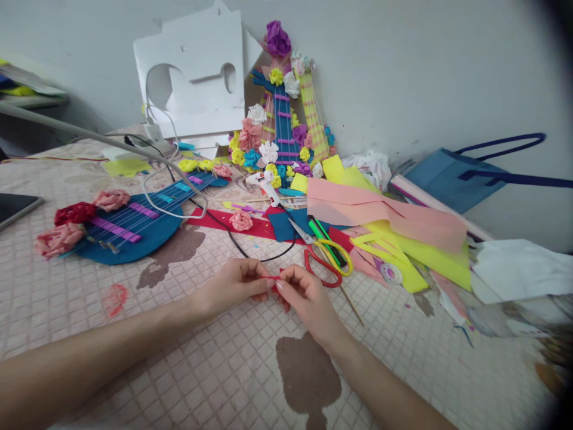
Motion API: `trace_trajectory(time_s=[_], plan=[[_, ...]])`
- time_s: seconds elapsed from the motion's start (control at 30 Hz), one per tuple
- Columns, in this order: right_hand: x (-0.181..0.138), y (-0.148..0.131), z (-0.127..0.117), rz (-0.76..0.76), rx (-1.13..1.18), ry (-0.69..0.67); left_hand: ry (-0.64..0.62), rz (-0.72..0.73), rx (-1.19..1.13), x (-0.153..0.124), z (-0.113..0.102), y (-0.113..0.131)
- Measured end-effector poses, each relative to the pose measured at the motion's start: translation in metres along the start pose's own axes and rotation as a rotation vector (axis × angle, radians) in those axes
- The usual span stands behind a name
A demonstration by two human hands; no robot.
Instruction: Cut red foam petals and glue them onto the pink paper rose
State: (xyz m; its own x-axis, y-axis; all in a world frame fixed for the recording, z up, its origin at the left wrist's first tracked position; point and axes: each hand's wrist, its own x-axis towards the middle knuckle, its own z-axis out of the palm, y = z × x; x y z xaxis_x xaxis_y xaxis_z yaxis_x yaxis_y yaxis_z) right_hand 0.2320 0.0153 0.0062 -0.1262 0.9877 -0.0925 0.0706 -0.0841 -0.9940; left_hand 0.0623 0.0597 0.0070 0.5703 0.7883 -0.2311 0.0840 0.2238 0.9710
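My left hand [235, 283] and my right hand [304, 295] meet over the table's patterned cloth [215, 370], fingers pinched together on a small red strip [274, 278] held between them. Just beyond my right hand lie red-and-yellow scissors [324, 254] and a thin wooden stick [351, 304]. A black cable [244, 249] curves past the far side of my hands. A small pink paper rose [241, 220] rests on a red foam sheet [215, 218] behind them.
A blue foam guitar [134, 224] with paper roses lies at the left. More decorated guitars [282, 119] lean on the wall, near a white glue gun [265, 182]. Pink and yellow foam sheets [389, 221] pile up at the right, beside a blue bag [452, 173].
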Motion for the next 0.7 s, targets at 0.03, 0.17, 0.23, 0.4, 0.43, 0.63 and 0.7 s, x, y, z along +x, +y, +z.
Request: trace_trajectory(time_s=[0.03,0.17,0.23,0.4,0.43,0.63,0.7], plan=[[-0.0002,0.0001,-0.0001,-0.004,0.006,-0.007,0.003,-0.002,-0.001,-0.0001,-0.0001,0.0005],[-0.0009,0.0004,-0.0009,-0.016,0.026,-0.027,0.007,-0.001,0.001,-0.0005,-0.0002,0.0021],[-0.0014,0.0007,-0.0013,-0.02,0.032,-0.031,0.007,0.002,0.005,-0.0007,-0.0002,0.0027],[-0.0021,0.0009,-0.0011,-0.03,0.044,-0.044,0.018,0.0,0.008,-0.0014,0.0004,0.0033],[-0.002,0.0008,-0.001,-0.032,0.044,-0.044,0.019,0.0,0.009,-0.0015,0.0004,0.0031],[-0.0009,0.0,-0.0012,-0.036,0.018,-0.03,0.024,0.001,0.028,-0.0014,0.0008,0.0029],[-0.0008,-0.0008,-0.0011,-0.028,0.009,-0.027,0.029,-0.001,0.032,-0.0015,0.001,0.0038]])
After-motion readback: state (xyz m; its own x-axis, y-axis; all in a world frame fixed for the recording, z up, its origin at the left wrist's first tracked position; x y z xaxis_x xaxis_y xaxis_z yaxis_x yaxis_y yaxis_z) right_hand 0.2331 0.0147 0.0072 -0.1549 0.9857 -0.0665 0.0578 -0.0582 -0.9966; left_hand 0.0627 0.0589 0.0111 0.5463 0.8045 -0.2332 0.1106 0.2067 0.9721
